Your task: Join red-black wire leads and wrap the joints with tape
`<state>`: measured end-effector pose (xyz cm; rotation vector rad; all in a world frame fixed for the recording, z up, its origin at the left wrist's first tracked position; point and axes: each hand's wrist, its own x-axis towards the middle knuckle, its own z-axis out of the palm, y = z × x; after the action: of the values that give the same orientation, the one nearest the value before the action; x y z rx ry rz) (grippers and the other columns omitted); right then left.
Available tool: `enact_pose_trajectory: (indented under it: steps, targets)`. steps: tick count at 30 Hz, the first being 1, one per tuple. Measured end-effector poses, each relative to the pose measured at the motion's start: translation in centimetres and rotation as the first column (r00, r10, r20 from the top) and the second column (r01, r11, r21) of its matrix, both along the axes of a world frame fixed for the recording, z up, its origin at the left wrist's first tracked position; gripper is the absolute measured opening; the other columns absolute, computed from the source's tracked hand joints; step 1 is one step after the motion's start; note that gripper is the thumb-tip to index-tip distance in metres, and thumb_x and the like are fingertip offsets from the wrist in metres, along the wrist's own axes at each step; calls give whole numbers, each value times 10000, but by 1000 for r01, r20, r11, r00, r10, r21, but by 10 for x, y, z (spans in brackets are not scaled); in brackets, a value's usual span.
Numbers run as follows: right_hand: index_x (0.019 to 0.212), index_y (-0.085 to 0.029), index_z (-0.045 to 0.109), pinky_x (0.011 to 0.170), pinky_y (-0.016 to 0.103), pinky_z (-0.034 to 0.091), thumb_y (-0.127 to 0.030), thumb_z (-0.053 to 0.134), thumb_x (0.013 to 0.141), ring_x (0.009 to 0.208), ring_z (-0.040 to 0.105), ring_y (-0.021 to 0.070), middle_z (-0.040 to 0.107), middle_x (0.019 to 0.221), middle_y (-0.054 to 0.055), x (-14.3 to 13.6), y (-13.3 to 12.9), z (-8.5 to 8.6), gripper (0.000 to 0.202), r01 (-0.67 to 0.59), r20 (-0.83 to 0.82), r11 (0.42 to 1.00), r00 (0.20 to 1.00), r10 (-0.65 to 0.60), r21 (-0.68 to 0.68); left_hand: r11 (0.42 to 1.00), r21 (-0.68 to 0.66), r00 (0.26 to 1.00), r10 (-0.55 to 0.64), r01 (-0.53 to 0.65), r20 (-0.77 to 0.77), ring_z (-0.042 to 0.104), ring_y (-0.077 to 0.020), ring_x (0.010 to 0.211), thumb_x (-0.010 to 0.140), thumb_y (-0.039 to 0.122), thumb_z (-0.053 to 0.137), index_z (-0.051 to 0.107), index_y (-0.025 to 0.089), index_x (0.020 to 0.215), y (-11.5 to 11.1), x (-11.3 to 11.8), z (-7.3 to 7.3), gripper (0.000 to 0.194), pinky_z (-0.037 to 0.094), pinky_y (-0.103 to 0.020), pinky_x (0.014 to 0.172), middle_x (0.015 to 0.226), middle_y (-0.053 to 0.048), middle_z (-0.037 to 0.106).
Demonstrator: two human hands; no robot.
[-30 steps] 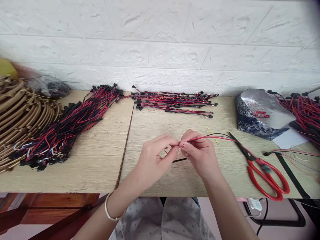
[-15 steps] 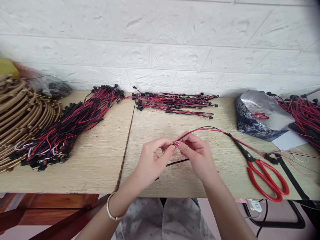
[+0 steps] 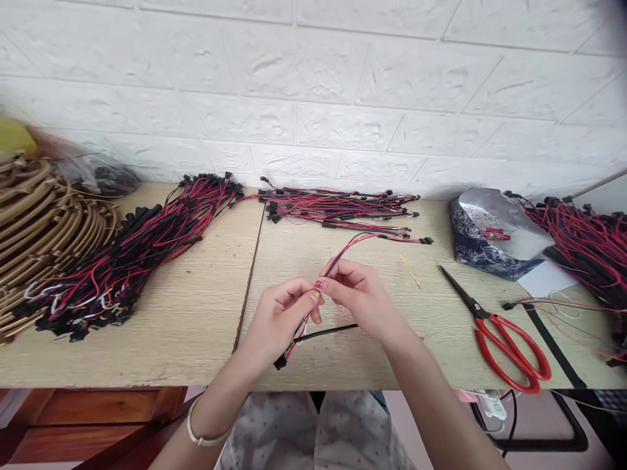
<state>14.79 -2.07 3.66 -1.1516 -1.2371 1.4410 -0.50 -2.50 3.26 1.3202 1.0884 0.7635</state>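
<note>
Between my two hands runs a wire harness (image 3: 345, 247) of red and dark blue wires. My left hand (image 3: 287, 312) pinches it, fingertips against those of my right hand (image 3: 355, 294), which also grips the wires. The exact pinch point is partly hidden by the fingers. One end arches up to a black connector (image 3: 425, 241) lying toward the back. Below my left hand hangs another black connector (image 3: 281, 362) with red, white and dark wires. A thin black sleeve (image 3: 326, 333) or cable lies under my right hand. To the right rest red-handled scissors (image 3: 512, 349).
Harness bundles lie by the wall (image 3: 337, 209), at the left (image 3: 142, 254) and at the far right (image 3: 582, 241). A blue patterned bag (image 3: 475, 251) holds small red items. Bamboo-like hoops (image 3: 44, 241) stack at the left. A yellow strip (image 3: 410, 271) and black strap (image 3: 553, 346) lie on the table.
Both hands have moved left and slightly down with the harness. Its far end has drawn leftward, off the scissors' tips. The lower connector now shows more beneath my left hand.
</note>
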Motion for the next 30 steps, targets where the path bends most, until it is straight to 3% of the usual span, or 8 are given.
enact_pose_trajectory:
  steps: [5, 9, 14, 19, 21, 23, 27, 30]
  targets:
    - [577, -199, 465, 525, 248, 319, -271, 600, 752, 539, 392, 100, 446, 550, -54, -26, 7, -1, 232, 9, 113, 998, 993, -17, 69, 986, 158, 983, 76, -49, -167, 433, -95, 523, 813, 280, 528, 556, 173, 606, -2, -16, 2, 235, 318, -205, 496, 570, 27, 506]
    - [618, -195, 508, 533, 247, 346, -282, 568, 805, 555, 451, 110, 519, 578, -36, -46, 12, 3, 215, -153, 204, 986, 970, 136, 70, 937, 303, 941, 247, -172, -231, 460, -106, 531, 836, 271, 498, 534, 175, 552, -12, -35, 0, 302, 336, -208, 521, 527, 25, 502]
    - [840, -206, 592, 640, 270, 394, -308, 594, 836, 774, 553, 163, 607, 810, 7, -57, 12, 6, 102, -366, 475, 916, 843, 252, 164, 923, 237, 904, 357, -303, -234, 415, -106, 481, 845, 324, 507, 553, 165, 541, -22, -64, -3, 346, 321, -215, 483, 482, 30, 461]
    - [897, -200, 605, 785, 370, 418, -227, 650, 814, 868, 589, 221, 657, 901, 36, -59, 9, -5, 98, -486, 644, 856, 715, 273, 177, 890, 204, 865, 447, -407, -229, 535, -149, 570, 829, 368, 525, 627, 166, 633, -17, -97, -2, 299, 418, -241, 571, 536, -3, 575]
    - [862, -188, 607, 791, 407, 413, -172, 680, 782, 875, 595, 249, 668, 901, 47, -59, 9, -11, 109, -518, 736, 831, 641, 220, 202, 852, 258, 827, 513, -456, -229, 547, -154, 573, 827, 364, 525, 645, 171, 689, -13, -111, 5, 266, 440, -254, 602, 523, 3, 571]
    - [856, -187, 605, 793, 424, 410, -127, 659, 790, 867, 596, 255, 666, 880, 46, -59, 8, -16, 105, -516, 777, 811, 616, 128, 276, 802, 371, 793, 566, -468, -225, 555, -153, 591, 834, 347, 524, 631, 179, 679, -9, -125, 18, 252, 455, -264, 651, 524, 8, 562]
    - [949, -200, 581, 800, 419, 425, -132, 559, 861, 895, 581, 241, 645, 965, 69, -60, 9, -21, 113, -429, 709, 766, 703, -50, 479, 688, 558, 724, 657, -463, -209, 549, -148, 586, 866, 348, 503, 619, 200, 772, 2, -152, 58, 210, 455, -262, 618, 563, 18, 550]
    - [971, -209, 565, 793, 410, 447, -154, 519, 885, 903, 579, 236, 629, 989, 76, -60, 9, -22, 112, -388, 650, 742, 755, -84, 546, 562, 682, 563, 785, -468, -260, 542, -158, 597, 879, 416, 475, 604, 214, 840, 21, -181, 76, 243, 463, -266, 590, 641, 4, 584]
